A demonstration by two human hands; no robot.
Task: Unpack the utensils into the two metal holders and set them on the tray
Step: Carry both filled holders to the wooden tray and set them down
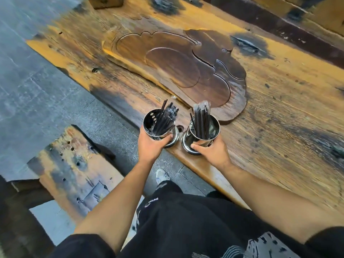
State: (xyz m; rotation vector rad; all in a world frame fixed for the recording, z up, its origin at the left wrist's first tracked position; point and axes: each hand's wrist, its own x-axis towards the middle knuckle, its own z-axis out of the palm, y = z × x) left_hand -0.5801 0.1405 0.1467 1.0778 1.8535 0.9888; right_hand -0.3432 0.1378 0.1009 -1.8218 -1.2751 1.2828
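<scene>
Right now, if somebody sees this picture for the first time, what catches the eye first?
Most striking are two shiny metal cups full of black sticks at the table's near edge: the left hand grips the left cup, the right hand grips the right cup. Just beyond them lies a dark carved wooden tray on the worn yellow-brown table, with neither cup on it yet.

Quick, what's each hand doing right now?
Left hand: grips the left metal holder of black utensils.
Right hand: grips the right metal holder, also filled.
</scene>
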